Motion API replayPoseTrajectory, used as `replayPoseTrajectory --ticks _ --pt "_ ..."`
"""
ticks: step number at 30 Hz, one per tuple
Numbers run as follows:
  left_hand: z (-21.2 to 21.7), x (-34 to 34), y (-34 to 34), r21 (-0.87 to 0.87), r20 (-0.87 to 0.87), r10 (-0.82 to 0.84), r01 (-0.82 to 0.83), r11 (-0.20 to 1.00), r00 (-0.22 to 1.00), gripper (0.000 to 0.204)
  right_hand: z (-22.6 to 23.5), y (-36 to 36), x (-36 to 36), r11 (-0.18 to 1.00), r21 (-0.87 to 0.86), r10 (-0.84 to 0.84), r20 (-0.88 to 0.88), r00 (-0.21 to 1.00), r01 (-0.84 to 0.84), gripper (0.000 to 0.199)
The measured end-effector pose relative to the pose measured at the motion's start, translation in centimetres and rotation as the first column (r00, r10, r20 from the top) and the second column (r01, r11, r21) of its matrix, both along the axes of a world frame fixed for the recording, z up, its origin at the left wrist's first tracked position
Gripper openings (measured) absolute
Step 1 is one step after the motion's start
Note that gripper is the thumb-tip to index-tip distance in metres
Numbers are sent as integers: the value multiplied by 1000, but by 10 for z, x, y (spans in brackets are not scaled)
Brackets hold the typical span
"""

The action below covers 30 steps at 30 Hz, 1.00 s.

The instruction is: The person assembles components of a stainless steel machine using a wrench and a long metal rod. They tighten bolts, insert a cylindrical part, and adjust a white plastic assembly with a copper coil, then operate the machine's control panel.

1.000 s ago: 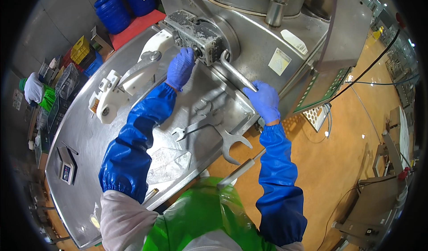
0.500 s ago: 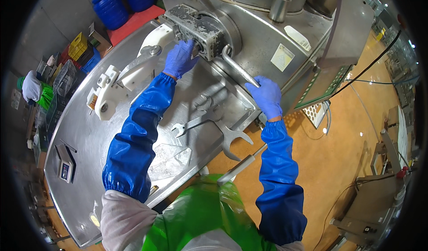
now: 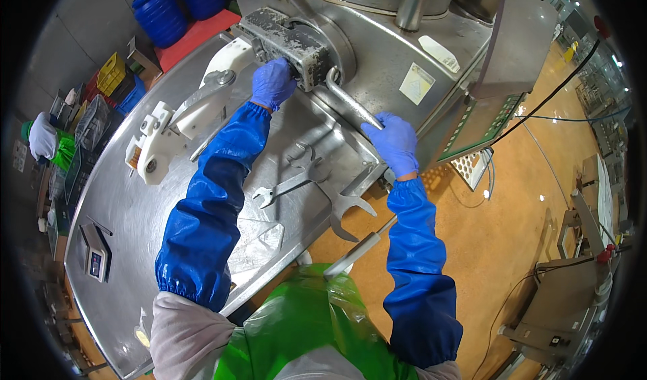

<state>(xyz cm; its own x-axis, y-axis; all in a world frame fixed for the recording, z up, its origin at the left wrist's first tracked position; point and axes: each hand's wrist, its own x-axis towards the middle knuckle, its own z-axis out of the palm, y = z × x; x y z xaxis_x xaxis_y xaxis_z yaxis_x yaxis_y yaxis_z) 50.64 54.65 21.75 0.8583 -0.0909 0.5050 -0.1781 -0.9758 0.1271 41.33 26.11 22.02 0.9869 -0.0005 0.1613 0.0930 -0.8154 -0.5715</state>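
Your left hand (image 3: 272, 83) is up against the grey block (image 3: 286, 41) on the machine (image 3: 431, 36), fingers curled on its lower edge; your right hand (image 3: 393, 142) is clenched round the end of the steel lever (image 3: 349, 101), which runs up and left to a hook at the block; both hands are in blue gloves; on the tabletop (image 3: 135, 205) between your arms lie a small spanner (image 3: 286, 188) and, near the edge, a large one (image 3: 342, 208); a white fitting (image 3: 176, 120) lies left of your left forearm; a small scale (image 3: 96, 258) sits far left.
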Motion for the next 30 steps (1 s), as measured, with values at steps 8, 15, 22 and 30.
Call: replayPoseTrajectory --ticks 8,15,22,30 --pt "-3 -2 4 9 51 -14 13 1000 999 27 6 2 -2 1000 2 7 -40 999 -7 41" --pt "-2 -5 4 7 21 -12 12 1000 1000 36 -5 0 0 999 22 21 68 997 -22 36" --pt "-7 -5 -7 111 111 110 -122 986 988 29 -1 1 0 1000 21 11 27 1000 -11 36" --pt "-16 -1 -15 104 235 110 -138 985 966 8 -2 2 -1 999 -23 25 42 999 -24 36"
